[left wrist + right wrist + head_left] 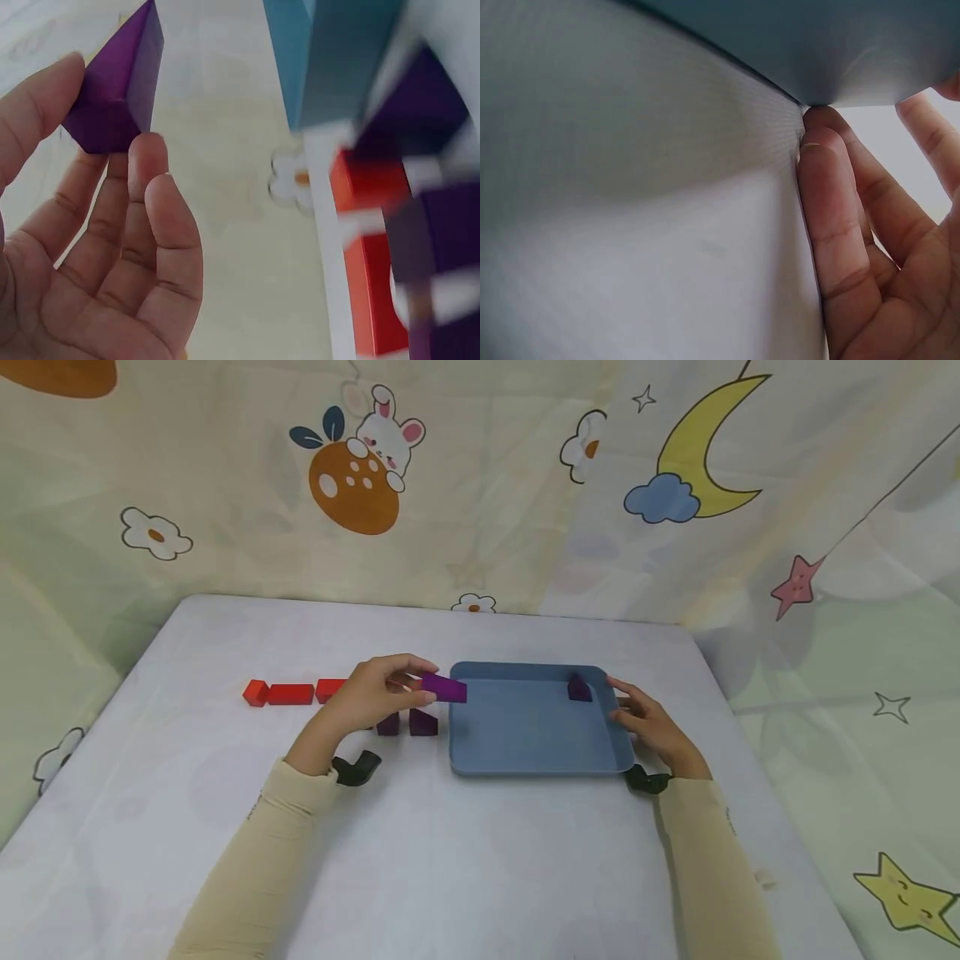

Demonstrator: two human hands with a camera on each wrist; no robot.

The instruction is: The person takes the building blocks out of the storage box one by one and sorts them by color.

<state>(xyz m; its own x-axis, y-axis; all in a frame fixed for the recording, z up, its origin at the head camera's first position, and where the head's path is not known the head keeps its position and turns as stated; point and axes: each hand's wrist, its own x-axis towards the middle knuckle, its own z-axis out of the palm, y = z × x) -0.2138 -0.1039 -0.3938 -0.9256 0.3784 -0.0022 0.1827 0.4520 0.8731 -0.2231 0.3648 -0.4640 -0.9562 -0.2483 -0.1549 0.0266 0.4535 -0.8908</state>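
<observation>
My left hand (372,690) pinches a tapered purple block (447,688) between thumb and fingertips, above the left rim of a blue-grey tray (536,752). In the left wrist view this purple block (120,86) shows a slanted, wedge-like shape, with the thumb on one side and fingertips beneath it. Inside the tray, near its back right corner, stands another purple block (578,687). With loosely extended fingers, my right hand (652,724) touches the tray's right side; the fingertips (829,161) lie low along its wall in the right wrist view.
Left of the tray, purple blocks (423,723) sit on the white table (480,860), partly hidden by the left hand. Behind them, red blocks (291,694) form a row going left. A printed cloth (487,485) hangs beyond the table's far edge. Both wrists wear black mounts.
</observation>
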